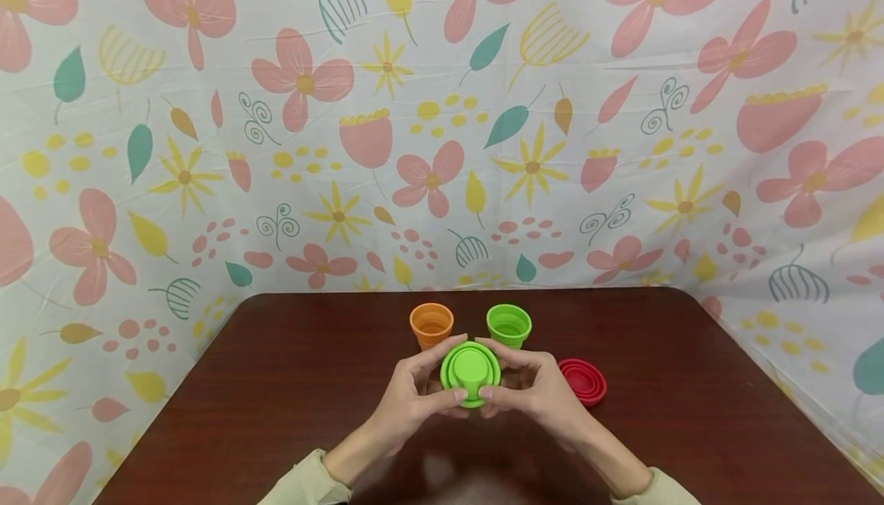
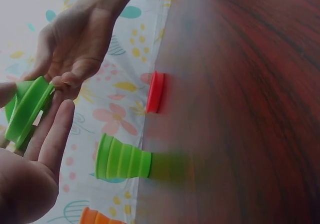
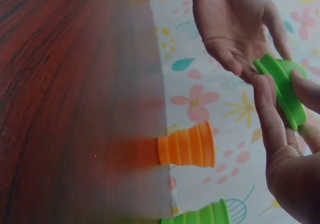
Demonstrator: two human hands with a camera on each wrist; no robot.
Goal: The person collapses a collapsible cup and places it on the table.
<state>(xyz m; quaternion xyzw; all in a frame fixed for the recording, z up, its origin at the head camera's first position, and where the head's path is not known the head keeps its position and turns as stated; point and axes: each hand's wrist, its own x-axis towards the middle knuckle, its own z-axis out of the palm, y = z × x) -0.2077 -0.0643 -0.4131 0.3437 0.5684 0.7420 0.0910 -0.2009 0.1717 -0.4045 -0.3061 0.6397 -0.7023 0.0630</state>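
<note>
Both hands hold a light green collapsible cup [image 1: 471, 371] up over the table, mostly folded flat, with its small base bulging toward the head camera. My left hand [image 1: 407, 397] grips its left side, thumb on the near face and fingers behind the rim. My right hand [image 1: 537, 394] grips the right side the same way, the two thumbs close together low on the cup. In the left wrist view the folded cup [image 2: 30, 111] shows edge-on between thumb and fingers. The right wrist view shows its thick rim [image 3: 282, 91] from the other side.
An orange collapsible cup [image 1: 431, 322] and another green cup [image 1: 509, 324] stand expanded and upright behind the hands. Right of them lies a red cup [image 1: 583, 381] folded flat on the dark wooden table [image 1: 290, 382]. A flower-patterned cloth [image 1: 442, 221] hangs behind the table.
</note>
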